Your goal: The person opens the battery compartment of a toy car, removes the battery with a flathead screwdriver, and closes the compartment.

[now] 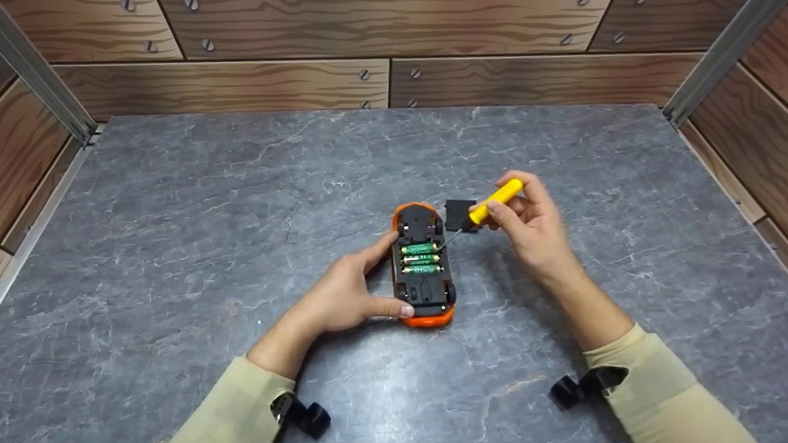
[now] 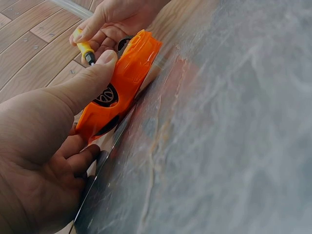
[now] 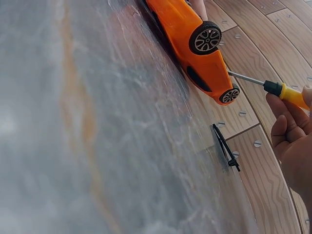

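Observation:
An orange toy car [image 1: 429, 320] lies wheels up on the table, its black underside showing. Three green batteries [image 1: 421, 259] sit side by side in its open compartment. My left hand [image 1: 344, 295] grips the car from the left, thumb at the near end and fingers along the side. My right hand [image 1: 545, 236] holds a screwdriver [image 1: 498, 201] by its yellow handle, slanted down to the left. The shaft's tip is at the right end of the farthest battery; whether it touches cannot be told. In the right wrist view, the car body [image 3: 178, 24] hides the tip.
A black battery cover [image 1: 458, 214] lies on the grey marbled table [image 1: 235, 188], just right of the car's far end. Wood-patterned panels [image 1: 387, 22] stand at the back and both sides, with metal posts [image 1: 35, 70] at the corners.

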A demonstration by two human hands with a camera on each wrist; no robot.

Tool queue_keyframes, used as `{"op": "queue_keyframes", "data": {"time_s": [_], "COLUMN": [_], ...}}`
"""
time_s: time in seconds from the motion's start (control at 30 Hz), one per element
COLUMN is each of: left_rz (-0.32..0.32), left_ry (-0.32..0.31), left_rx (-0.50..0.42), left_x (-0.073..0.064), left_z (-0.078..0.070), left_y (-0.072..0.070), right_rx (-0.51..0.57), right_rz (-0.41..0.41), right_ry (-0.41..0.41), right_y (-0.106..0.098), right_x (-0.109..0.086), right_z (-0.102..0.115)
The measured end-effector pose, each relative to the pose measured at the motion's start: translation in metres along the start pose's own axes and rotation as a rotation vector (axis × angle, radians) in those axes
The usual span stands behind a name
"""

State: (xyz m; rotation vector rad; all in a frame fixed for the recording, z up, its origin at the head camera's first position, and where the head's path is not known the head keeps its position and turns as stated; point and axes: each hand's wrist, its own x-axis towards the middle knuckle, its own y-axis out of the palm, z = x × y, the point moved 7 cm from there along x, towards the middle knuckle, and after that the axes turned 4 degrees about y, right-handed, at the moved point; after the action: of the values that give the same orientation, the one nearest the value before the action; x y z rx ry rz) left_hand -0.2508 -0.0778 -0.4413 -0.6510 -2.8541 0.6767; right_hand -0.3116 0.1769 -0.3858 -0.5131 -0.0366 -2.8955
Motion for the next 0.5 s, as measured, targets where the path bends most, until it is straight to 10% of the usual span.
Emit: {"op": "queue_keyframes", "data": {"time_s": [0.5], "left_rz": [0.007], "left_ry": [-0.017], "left_rx": [-0.005], "left_x": [0.001], "left_z": [0.001], "left_y": [0.001], "right_rx": [-0.104], "right_rz": [0.017], "right_ry": [-0.083], "right_y": [0.001], "right_x": [-0.002], "right_z": [0.023]}}
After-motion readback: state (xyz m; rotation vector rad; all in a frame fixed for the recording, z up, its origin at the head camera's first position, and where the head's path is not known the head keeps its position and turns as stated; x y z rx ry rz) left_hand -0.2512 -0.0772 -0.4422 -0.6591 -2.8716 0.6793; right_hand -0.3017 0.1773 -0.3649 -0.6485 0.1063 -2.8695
